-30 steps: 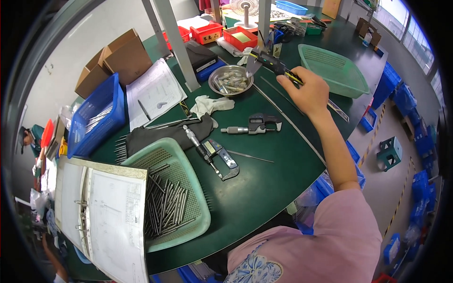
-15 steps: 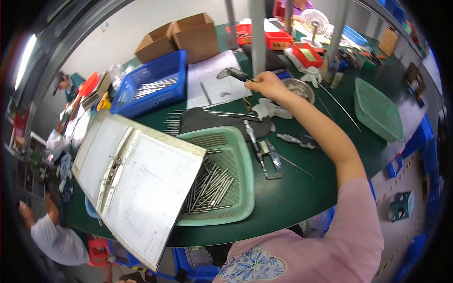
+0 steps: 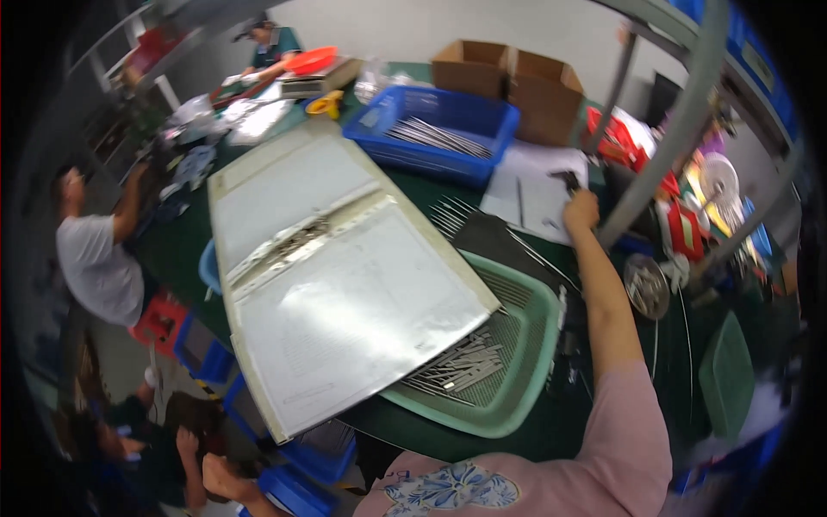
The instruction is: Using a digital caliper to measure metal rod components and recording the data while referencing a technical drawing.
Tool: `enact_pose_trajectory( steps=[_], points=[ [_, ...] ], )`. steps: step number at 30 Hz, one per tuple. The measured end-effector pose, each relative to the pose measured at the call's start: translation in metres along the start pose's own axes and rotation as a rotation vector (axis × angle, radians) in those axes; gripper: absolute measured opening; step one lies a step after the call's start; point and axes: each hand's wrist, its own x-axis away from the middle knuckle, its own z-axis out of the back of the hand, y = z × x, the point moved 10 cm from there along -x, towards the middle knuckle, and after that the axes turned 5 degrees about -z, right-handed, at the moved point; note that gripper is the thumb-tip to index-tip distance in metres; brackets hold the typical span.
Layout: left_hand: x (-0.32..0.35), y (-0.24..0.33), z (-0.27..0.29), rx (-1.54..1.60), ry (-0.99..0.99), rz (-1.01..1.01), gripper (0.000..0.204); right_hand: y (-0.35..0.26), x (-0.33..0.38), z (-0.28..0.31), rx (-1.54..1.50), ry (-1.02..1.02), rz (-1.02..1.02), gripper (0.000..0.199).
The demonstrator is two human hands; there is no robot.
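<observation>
At the far end of my stretched right arm, my right hand (image 3: pixel 581 211) is closed around a dark caliper (image 3: pixel 566 180), held over the right part of a white drawing sheet (image 3: pixel 536 164). My left hand does not show. A large open ring binder (image 3: pixel 362 293) with drawings in clear sleeves lies in front of me, partly covering a green plastic basket (image 3: pixel 538 370). Loose metal rods (image 3: pixel 469 362) lie in that basket. Beside the basket, my arm and blur partly hide measuring tools (image 3: pixel 564 340).
Beyond the binder stands a blue bin (image 3: pixel 422 159) with long metal rods, near two open cardboard boxes (image 3: pixel 543 95). A grey metal post (image 3: pixel 668 138) rises beside my hand. To the right are a metal bowl (image 3: pixel 646 289) and another green basket (image 3: pixel 728 375). Other people work at left.
The view has swung left, so the table things sit farther right and the binder looks larger. My right hand still grips the caliper, now nearer the sheet.
</observation>
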Motion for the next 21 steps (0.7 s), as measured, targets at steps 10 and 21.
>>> enact_pose_trajectory(
  steps=[10, 21],
  points=[
    [0.011, -0.038, -0.03, -0.151, -0.175, 0.024, 0.03, -0.002, -0.005, 0.013, 0.158, 0.141, 0.146, 0.011],
    [0.02, -0.016, -0.016, -0.018, -0.069, 0.129, 0.035, -0.069, 0.099, 0.017, 0.273, -0.277, 1.306, 0.015]
  ],
)
